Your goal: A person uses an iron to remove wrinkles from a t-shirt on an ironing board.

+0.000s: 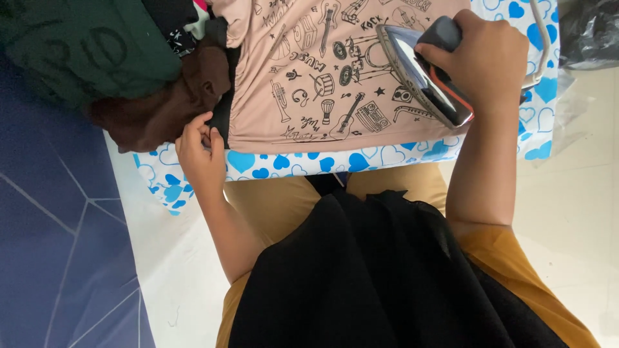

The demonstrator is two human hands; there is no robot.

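The right hand (487,55) is curled into a closed grip, knuckles up, fingers wrapped round and thumb tucked under. Its bare forearm runs straight down toward the body, the elbow bent near the waist. The left hand (201,151) sits lower and to the side, fingers bunched together in a pinch, wrist bent, its forearm angling back toward the torso.

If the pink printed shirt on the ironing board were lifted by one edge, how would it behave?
The pink shirt would probably drape limply: it lies thin and flat on the heart-patterned board cover. It looks light. The iron held by the right hand rests on it, likely pinning that end.
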